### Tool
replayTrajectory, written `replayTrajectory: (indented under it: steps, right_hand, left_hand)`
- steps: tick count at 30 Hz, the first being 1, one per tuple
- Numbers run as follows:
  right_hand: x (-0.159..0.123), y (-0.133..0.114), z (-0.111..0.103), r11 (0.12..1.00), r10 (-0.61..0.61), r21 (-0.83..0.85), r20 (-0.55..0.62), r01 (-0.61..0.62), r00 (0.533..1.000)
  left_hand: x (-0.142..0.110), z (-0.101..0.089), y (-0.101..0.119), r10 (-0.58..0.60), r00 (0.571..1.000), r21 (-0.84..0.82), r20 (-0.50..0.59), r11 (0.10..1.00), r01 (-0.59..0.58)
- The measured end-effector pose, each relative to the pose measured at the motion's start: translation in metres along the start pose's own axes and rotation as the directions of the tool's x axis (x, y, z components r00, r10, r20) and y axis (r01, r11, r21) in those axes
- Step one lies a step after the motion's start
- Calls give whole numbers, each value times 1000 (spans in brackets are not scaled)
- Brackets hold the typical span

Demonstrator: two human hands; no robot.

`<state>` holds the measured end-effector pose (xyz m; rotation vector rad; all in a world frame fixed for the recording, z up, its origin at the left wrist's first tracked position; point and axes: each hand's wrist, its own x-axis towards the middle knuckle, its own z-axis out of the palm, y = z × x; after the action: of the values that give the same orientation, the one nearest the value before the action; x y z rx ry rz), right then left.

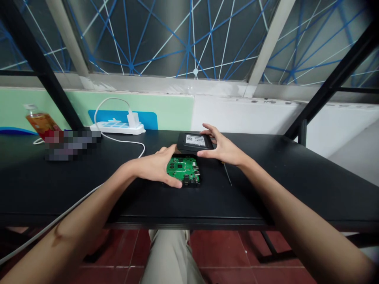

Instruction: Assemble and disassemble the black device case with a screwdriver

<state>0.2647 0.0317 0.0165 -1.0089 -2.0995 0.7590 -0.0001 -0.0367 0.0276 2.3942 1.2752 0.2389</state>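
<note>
A green circuit board (pixel 184 169) lies in a black base on the black table (pixel 296 185). My left hand (pixel 158 166) wraps round its left edge, thumb along the front. Just behind it a black square cover (pixel 194 142) with a white label is tilted up off the table. My right hand (pixel 222 149) grips that cover at its right side, fingers curled over the far edge and thumb at the front.
A thin dark tool (pixel 227 175) lies on the table right of the board. A white power strip (pixel 117 127) with a plugged charger and white cable (pixel 130 141) sits at the back left. A drink bottle (pixel 41 123) stands far left beside a blurred patch.
</note>
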Motion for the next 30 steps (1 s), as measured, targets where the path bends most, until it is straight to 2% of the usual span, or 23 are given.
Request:
replayTrajectory:
  steps: [2,4,6,8,10,12,16,20,25,30]
  right_hand:
    - [0,1,0,1000,14,1,6,-14,1000]
    - [0,1,0,1000,20,-10,4,-20,1000]
    - [0,1,1,999,16,-33,-1,-16,1000]
    - [0,1,2,998,4,-60,-3,-5,1000]
    - [0,-1,3,996,-16,-92,-2,16,1000]
    - [0,-2,5,992,-40,-122,4,40,999]
    - [-2,-4,9,978,-84,-189,16,85,996]
    - [-2,-5,10,969,-105,-226,8,104,994]
    - [-3,-8,9,962,-141,-237,-10,135,990]
    - [-5,-13,9,937,-226,-274,-6,216,974]
  left_hand:
    - [-5,-8,-3,-65,996,10,60,998,65]
    - [-9,-14,-8,-54,993,16,102,998,53]
    - [-10,-16,-12,-56,994,1,93,998,57]
    - [-8,-15,-14,-98,995,-26,10,995,99]
    - [-3,-10,-12,-129,980,-40,-151,991,125]
    - [2,-4,-8,-93,950,-40,-297,996,85]
    - [8,4,-3,7,921,-38,-390,999,-24]
    - [14,3,-4,15,919,-60,-394,997,-42]
    - [27,-2,-1,46,945,16,-325,999,-43]
    - [38,-10,7,76,962,73,-261,996,-59]
